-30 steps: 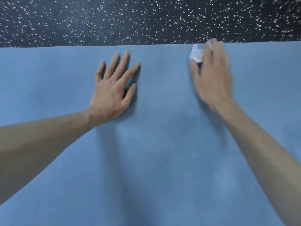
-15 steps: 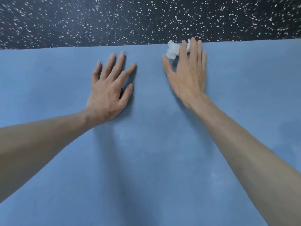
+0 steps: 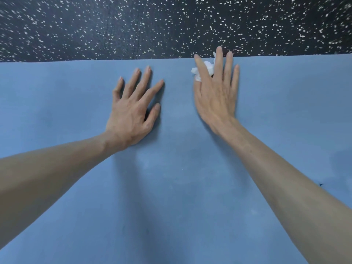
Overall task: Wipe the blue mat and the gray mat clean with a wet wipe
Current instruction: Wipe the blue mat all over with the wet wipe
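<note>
The blue mat point(image 3: 175, 187) fills most of the head view, its far edge running across the upper third. My right hand point(image 3: 216, 96) lies flat near that far edge, fingers spread, pressing a crumpled white wet wipe point(image 3: 202, 70) onto the mat; the wipe shows between thumb and forefinger, and most of it is hidden under the fingers. My left hand point(image 3: 133, 111) rests palm-down on the mat to the left, fingers apart, holding nothing. The gray mat is not in view.
Beyond the mat's far edge lies a black floor point(image 3: 171, 25) with white speckles. A small dark mark point(image 3: 321, 184) sits on the mat at the right, beside my right forearm.
My right hand has slid the wipe leftward along the mat's far edge, from the right side toward the middle. My left hand has stayed planted in place.
</note>
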